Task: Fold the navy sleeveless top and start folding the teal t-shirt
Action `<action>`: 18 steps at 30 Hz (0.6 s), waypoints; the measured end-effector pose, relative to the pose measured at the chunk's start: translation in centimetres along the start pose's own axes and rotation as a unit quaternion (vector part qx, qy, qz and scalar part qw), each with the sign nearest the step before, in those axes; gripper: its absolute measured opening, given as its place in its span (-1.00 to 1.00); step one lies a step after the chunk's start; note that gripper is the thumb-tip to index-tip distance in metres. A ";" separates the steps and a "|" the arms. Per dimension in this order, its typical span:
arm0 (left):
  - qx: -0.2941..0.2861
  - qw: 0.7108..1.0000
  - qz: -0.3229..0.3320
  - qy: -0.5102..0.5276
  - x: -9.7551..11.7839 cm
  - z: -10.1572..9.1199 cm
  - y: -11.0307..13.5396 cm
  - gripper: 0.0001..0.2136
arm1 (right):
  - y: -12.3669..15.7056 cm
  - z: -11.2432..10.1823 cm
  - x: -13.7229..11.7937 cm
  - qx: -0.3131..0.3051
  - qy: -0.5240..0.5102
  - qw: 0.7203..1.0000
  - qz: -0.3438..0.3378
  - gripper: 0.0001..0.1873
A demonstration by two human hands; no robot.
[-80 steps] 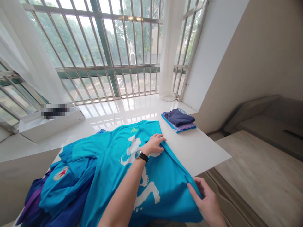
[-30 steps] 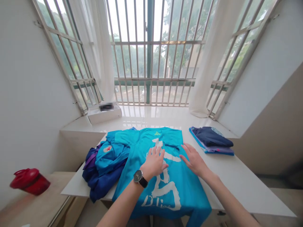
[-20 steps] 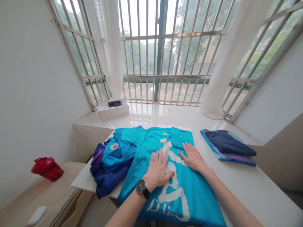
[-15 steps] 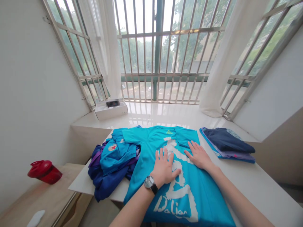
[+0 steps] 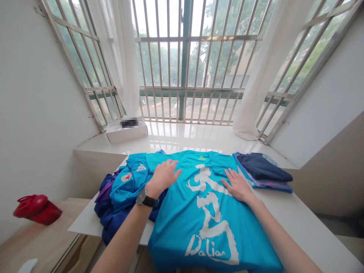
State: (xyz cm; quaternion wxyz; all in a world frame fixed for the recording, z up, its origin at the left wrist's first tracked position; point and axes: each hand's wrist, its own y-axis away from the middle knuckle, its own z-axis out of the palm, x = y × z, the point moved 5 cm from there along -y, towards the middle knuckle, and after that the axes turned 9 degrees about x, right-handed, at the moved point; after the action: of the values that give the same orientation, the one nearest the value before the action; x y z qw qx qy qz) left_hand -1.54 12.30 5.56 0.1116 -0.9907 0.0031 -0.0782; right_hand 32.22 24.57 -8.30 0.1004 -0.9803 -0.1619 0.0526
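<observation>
A turquoise T-shirt [image 5: 176,227] lies spread over the white tabletop, with white brush lettering and "Dalian" printed on it. One of its short sleeves, on the right, is folded inward over the body. My right hand [image 5: 238,185] rests flat beside that fold, fingers spread. At the shirt's left shoulder and sleeve is my left hand [image 5: 162,176], wearing a watch [image 5: 146,198]; its fingers are stretched out and hold nothing I can see. Whether it touches the cloth I cannot tell. Left of it is a crumpled heap of blue and purple clothes [image 5: 122,193].
A stack of folded clothes [image 5: 261,168], dark navy on top, sits at the right. Behind the table [image 5: 307,235], a white box [image 5: 127,132] stands on the sill by the barred window. A red lidded bottle [image 5: 38,209] lies on a lower wooden surface at left.
My left hand has moved from the middle of the shirt's lettering to its upper left, by the sleeve. My right hand stays on the shirt. The view has shifted slightly right.
</observation>
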 end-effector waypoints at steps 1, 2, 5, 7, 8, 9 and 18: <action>-0.017 0.999 -0.029 -0.023 -2.5 -1.3 -0.7 -0.56 | 0.0 0.0 0.1 0.004 -0.006 1.000 0.003 -0.13; -0.037 0.996 -0.067 -0.050 -4.9 -2.3 -1.2 -0.58 | 0.0 0.0 0.2 0.008 -0.009 1.000 0.006 -0.14; -0.099 0.980 -0.138 -0.104 -10.0 -3.3 -2.1 -0.55 | -0.1 -0.4 0.0 0.029 -0.015 0.999 0.025 -0.13; -0.107 0.978 -0.145 -0.102 -11.3 -2.7 -2.4 -0.49 | -0.4 -1.1 -1.1 0.055 -0.022 0.998 0.030 -0.13; -0.103 0.979 -0.145 -0.097 -11.4 -2.3 -2.6 -0.46 | -0.7 -1.6 -2.2 0.069 -0.029 0.997 0.023 -0.14; -0.097 0.980 -0.144 -0.093 -11.4 -1.7 -2.7 -0.45 | -1.1 -2.1 -3.5 0.081 -0.042 0.996 0.008 -0.15; -0.019 0.989 -0.136 -0.049 -10.3 0.4 -3.3 -0.62 | -8.0 -6.9 -17.7 0.088 -0.388 0.916 -0.053 -0.38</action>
State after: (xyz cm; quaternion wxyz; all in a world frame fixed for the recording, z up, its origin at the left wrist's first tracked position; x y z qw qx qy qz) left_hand -11.67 15.88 4.32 0.0810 -0.9865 -0.1352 -0.0439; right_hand 14.04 24.98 1.37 0.1181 -0.8601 -0.2349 0.4371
